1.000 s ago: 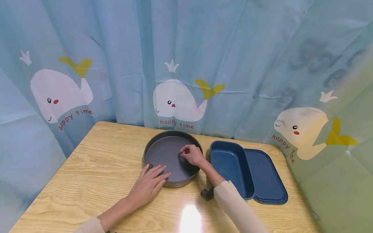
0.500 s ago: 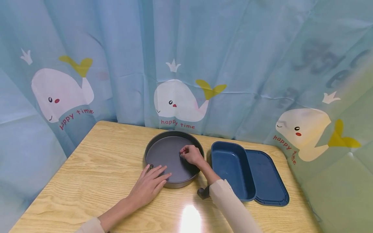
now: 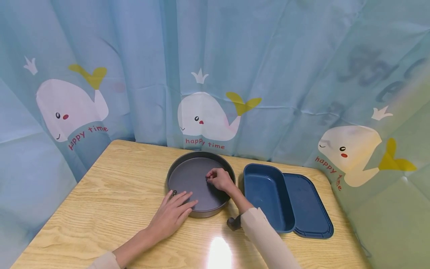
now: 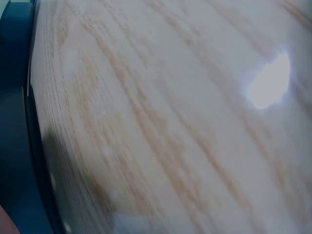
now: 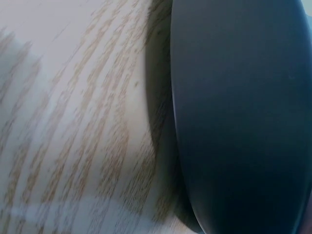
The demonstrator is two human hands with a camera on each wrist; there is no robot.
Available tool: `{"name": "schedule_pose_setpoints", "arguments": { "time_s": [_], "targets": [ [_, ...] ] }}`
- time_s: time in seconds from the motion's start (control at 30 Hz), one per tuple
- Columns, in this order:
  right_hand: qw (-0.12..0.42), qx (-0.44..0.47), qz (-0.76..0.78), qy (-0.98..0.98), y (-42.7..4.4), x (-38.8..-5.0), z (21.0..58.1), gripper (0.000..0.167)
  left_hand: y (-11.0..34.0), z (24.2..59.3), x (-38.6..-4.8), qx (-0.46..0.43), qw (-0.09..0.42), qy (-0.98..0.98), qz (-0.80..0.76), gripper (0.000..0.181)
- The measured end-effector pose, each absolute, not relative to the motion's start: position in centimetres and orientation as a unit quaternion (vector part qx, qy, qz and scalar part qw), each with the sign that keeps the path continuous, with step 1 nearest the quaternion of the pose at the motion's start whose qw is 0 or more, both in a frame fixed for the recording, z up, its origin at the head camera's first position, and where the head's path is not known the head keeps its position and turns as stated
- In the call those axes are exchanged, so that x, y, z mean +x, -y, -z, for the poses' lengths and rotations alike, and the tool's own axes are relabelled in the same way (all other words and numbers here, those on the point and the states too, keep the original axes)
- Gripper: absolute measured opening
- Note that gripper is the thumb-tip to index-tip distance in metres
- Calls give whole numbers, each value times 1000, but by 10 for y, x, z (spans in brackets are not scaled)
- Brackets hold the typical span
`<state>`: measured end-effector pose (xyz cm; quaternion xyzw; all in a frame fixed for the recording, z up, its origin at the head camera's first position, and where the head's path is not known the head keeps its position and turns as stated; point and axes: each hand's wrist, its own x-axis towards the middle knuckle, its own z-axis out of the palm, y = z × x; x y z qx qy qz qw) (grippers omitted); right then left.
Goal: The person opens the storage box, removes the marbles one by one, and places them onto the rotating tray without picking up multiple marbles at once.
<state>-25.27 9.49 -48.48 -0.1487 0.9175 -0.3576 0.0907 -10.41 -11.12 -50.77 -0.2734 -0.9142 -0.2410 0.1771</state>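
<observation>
A round dark grey pan [image 3: 191, 175] stands on the table near its back edge. My left hand [image 3: 168, 215] lies with straight, spread fingers over the pan's near-left rim. Beside its index finger is a small black thing [image 3: 173, 193], too small to identify. Inside the pan, my right hand [image 3: 220, 179] has thumb and fingers pinched around a small dark thing [image 3: 207, 180], mostly hidden by the fingertips. The left wrist view catches a dark wall [image 4: 19, 146] at its edge; a dark curved wall [image 5: 239, 117] fills much of the right wrist view.
Right of the pan stands a deep blue rectangular box [image 3: 267, 194], with a flat blue lid [image 3: 312, 209] partly behind its right side. A black rounded object [image 3: 234, 223] sits by the right sleeve. Behind the wooden table [image 3: 134, 175] hangs a whale-print curtain [image 3: 147, 74].
My right hand has shifted very slightly left within the pan, still pinching. My left hand stays at the rim. The box and the lid look unmoved apart from a slight view shift.
</observation>
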Motion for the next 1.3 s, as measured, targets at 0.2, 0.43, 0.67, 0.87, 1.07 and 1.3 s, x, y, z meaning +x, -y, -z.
{"name": "schedule_pose_setpoints", "arguments": {
  "time_s": [0.2, 0.43, 0.67, 0.87, 1.07, 1.3],
  "targets": [
    [90, -151, 356, -918, -95, -252, 484, 3, 111, 508, -104, -272, 178, 914, 243, 31],
    [95, -156, 358, -916, -94, -251, 481, 4, 111, 509, -104, -272, 181, 913, 243, 31],
    [85, -165, 360, -914, -96, -251, 480, 5, 111, 509, -105, -274, 180, 914, 241, 30],
    [84, -160, 369, -912, -97, -250, 472, 6, 111, 509, -105, -272, 177, 914, 242, 31],
    [86, -166, 402, -896, -104, -248, 456, 12, 111, 508, -105, -270, 176, 915, 241, 30],
    [104, -155, 445, -876, -120, -240, 429, 17, 111, 508, -104, -271, 182, 914, 239, 30]
  ]
}}
